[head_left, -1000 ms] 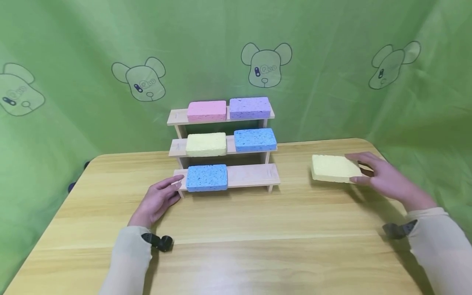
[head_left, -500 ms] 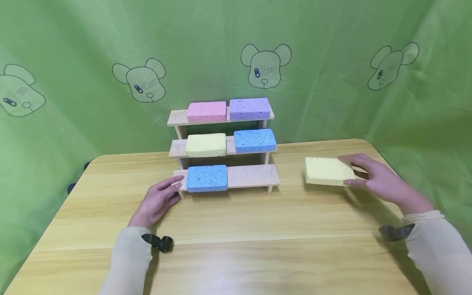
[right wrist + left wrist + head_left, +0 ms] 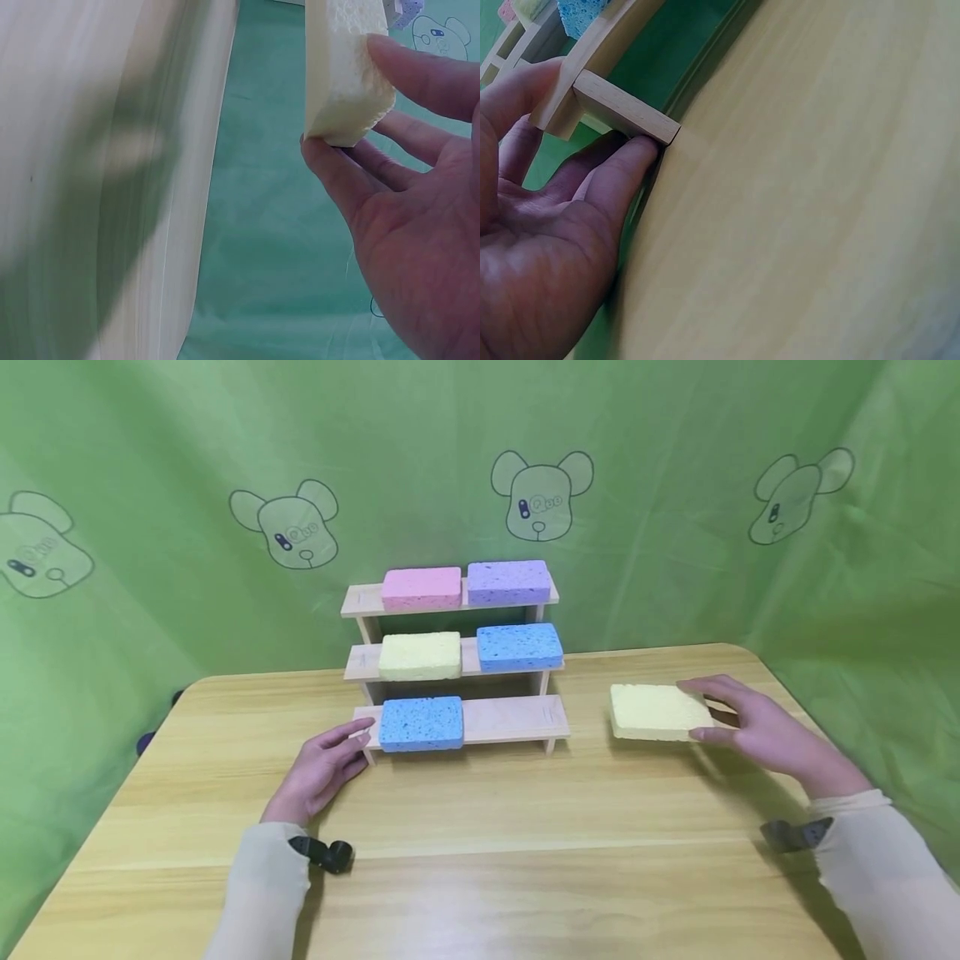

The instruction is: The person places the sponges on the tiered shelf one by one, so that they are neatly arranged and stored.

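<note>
In the head view, my right hand point(image 3: 757, 727) pinches a pale yellow sponge point(image 3: 652, 710) by its right end, thumb and fingers on opposite edges. The sponge is held above the table, right of a three-tier wooden shelf rack point(image 3: 517, 718); the right wrist view shows the sponge point(image 3: 349, 67) up close. My left hand point(image 3: 322, 768) grips the left end of the rack's bottom tier. The left wrist view has its fingers curled about the board end and the leg point(image 3: 626, 109). A blue sponge point(image 3: 422, 723) lies on the bottom tier, beside bare board to its right.
The middle tier bears another yellow sponge point(image 3: 420, 656) and a second blue sponge point(image 3: 519, 647). On the top tier lie a pink sponge point(image 3: 422, 587) and a purple sponge point(image 3: 508, 582). A green curtain point(image 3: 645, 568) hangs behind the wooden table point(image 3: 487, 877).
My right hand has moved a little to the left and nearer me with the yellow sponge, closer to the rack. The left hand has kept its place on the rack.
</note>
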`<state>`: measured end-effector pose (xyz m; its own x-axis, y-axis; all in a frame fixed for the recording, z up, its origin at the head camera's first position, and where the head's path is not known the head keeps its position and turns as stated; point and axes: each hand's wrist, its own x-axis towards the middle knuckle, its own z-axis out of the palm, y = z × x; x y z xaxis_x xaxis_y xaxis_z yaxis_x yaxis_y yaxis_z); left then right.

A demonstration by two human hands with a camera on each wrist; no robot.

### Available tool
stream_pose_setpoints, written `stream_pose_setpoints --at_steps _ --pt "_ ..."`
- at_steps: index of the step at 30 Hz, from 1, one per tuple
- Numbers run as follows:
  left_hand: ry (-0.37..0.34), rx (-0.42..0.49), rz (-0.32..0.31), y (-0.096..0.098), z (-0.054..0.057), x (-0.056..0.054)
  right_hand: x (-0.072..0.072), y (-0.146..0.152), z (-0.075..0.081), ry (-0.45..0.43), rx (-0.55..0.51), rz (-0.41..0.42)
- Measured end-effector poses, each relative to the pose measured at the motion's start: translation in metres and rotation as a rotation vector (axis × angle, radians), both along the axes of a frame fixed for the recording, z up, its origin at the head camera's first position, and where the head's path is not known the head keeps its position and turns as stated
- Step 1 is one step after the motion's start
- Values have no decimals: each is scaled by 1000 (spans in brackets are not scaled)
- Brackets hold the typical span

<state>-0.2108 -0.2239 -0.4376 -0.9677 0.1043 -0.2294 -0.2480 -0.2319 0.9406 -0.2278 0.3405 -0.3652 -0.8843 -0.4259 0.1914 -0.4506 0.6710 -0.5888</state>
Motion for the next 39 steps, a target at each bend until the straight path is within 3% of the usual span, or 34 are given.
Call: stream_pose_setpoints --at_steps 21,30,39 --pt "7 -3 -17 -1 1 1 0 -21 1 -19 -51 49" --pt "1 -8 -17 1 1 0 4 -30 2 -67 -138 14" --pt "-8 -15 -10 0 1 0 5 -38 4 -67 -139 30"
